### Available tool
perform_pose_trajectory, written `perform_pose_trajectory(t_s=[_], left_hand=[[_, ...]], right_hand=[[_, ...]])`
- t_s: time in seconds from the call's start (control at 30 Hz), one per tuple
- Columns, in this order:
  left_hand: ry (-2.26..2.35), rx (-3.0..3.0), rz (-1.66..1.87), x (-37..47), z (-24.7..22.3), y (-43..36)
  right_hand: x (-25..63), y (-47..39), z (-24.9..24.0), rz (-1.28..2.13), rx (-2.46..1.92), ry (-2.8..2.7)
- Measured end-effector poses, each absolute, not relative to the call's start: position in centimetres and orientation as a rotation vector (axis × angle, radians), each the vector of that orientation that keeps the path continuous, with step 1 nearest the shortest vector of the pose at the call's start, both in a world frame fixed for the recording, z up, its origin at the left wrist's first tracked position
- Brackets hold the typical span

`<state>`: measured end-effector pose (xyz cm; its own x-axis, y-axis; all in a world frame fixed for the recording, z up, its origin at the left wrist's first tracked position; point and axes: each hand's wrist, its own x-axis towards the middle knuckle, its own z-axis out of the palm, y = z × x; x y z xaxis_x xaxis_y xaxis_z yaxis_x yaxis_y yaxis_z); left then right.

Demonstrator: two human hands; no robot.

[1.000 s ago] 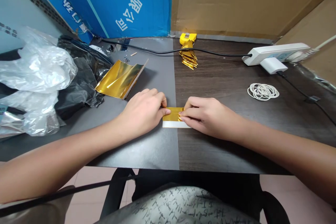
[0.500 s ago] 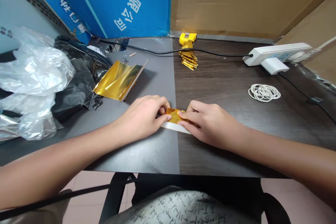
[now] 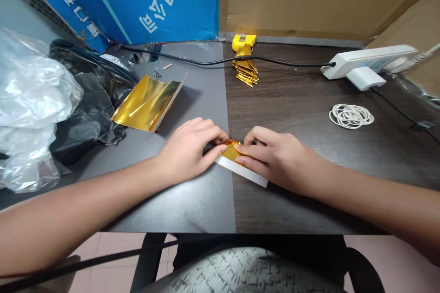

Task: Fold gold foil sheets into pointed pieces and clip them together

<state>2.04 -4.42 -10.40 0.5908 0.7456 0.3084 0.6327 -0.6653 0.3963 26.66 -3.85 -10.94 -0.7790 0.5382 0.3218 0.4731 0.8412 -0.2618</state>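
A gold foil sheet with a white edge strip (image 3: 242,171) lies on the table in front of me, partly folded. My left hand (image 3: 194,151) pinches its left end between thumb and fingers. On its right side, my right hand (image 3: 283,158) presses and grips the gold part with bent fingers. The white strip slants down to the right below both hands. Farther left, a curved stack of gold sheets (image 3: 146,103) rests on the grey surface. Several folded gold pieces (image 3: 245,68) lie fanned out by a yellow object (image 3: 244,42) at the back.
Clear plastic bags (image 3: 34,87) and black plastic (image 3: 91,105) fill the left side. A black cable (image 3: 206,62) runs along the back to a white power strip (image 3: 373,60). White rubber bands (image 3: 351,116) lie at right. Cardboard (image 3: 295,0) walls the back.
The white strip has tilted, its right end now lower and more exposed. My left hand has shifted slightly right with the foil. The whole view has moved a little.
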Motion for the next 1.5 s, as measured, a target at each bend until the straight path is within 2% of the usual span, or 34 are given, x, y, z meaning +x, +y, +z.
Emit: perform_pose_trajectory(t_s=[0.57, 0.93, 1.17, 1.5], left_hand=[[0.716, 2.769, 0.699, 0.6, -10.3, -3.1], [0.713, 2.739, 0.592, 0.1, -9.7, -2.8], [0.682, 2.718, 0.545, 0.0, -9.5, -2.5], [0.700, 2.651, 0.489, -0.1, -9.5, -2.1]], right_hand=[[26.9, -3.8, -11.4, 0.246, -0.785, -2.606], [26.7, -3.8, -11.1, 0.285, -0.760, -2.619], [26.5, -3.8, -10.7, 0.133, -0.741, -2.679], [27.0, -3.8, -10.4, 0.256, -0.588, -2.757]])
